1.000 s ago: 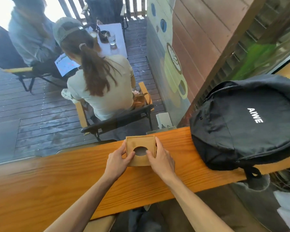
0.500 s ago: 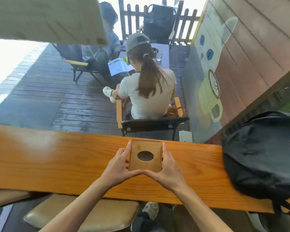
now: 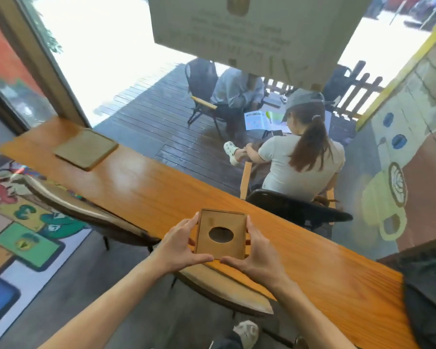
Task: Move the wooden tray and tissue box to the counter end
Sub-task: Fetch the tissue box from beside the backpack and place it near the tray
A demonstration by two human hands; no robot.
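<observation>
Since half a second ago the view has swung left, bringing a wooden tray [image 3: 86, 149] into sight far to the left of the hands, near the worktop's [image 3: 141, 187] end, while the black backpack [image 3: 428, 293] has slid to the right edge. Both hands stay clamped on the tissue box [image 3: 221, 234]: the left hand [image 3: 178, 244] presses its left side, the right hand [image 3: 258, 255] its right side, thumbs along the near edge. Whether the box touches the worktop is unclear.
</observation>
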